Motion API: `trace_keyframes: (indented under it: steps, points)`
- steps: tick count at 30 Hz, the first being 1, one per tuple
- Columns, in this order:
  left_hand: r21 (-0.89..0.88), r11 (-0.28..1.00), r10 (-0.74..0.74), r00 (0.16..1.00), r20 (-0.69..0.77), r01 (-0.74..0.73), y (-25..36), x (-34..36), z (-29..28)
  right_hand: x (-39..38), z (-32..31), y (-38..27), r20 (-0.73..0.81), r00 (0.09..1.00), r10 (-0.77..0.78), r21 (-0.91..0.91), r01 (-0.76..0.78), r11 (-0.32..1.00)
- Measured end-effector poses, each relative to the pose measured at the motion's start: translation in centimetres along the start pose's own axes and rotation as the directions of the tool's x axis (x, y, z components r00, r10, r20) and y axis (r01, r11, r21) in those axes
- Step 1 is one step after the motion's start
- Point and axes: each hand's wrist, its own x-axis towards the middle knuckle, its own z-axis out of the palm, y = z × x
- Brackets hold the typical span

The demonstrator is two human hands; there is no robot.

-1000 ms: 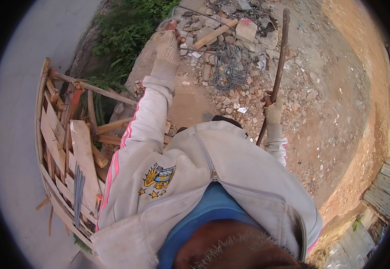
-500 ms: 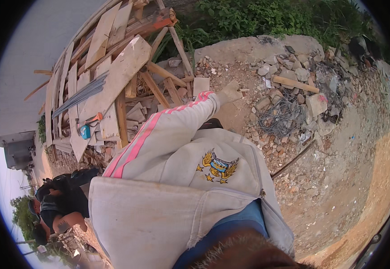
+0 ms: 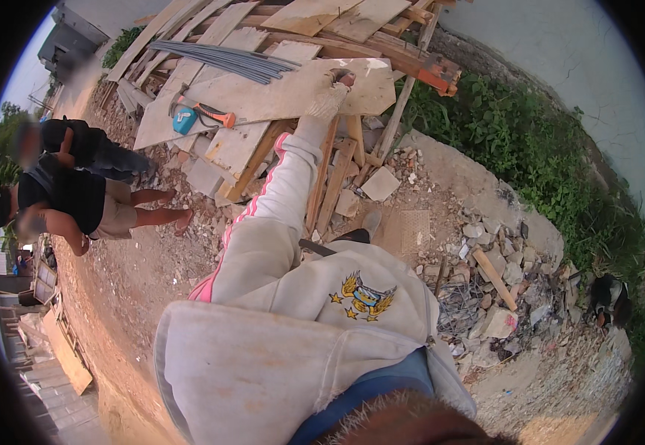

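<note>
My left hand is stretched out over a pale wooden board at the top of a stack of scrap timber, its fingers curled near the board's edge. Whatever it grips, if anything, is too small or hidden to make out. Left of the hand, a hammer with an orange handle lies on the boards beside a teal tool, perhaps a tape measure. A bundle of thin grey steel bars rests on the boards behind them. My right hand is hidden from view.
Two people stand on the dirt at the left. A rubble heap with loose wood and tangled wire lies at the right, bordered by green plants along a pale wall. Loose timber leans below the stack.
The view has swung left toward the timber and people. My left hand, earlier holding a bent metal rod over rubble, is now at the boards. My right hand, earlier on a stick, is out of view.
</note>
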Motion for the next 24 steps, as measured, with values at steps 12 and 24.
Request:
trace_keyframes:
  steps: [12, 24]
  points:
    - [0.844, 0.312, -0.302, 0.888, -0.347, 0.436, -10.4, 22.1, -17.0, 15.0, 9.2, -14.5, 0.048, 0.977, -0.207, -0.238, 0.213, 0.948]
    - [0.619, 0.455, -0.39, 0.768, -0.507, 0.64, -9.2, 21.3, -19.3, 30.3, 15.5, -24.0, 0.099, 0.933, -0.346, -0.38, 0.357, 0.853]
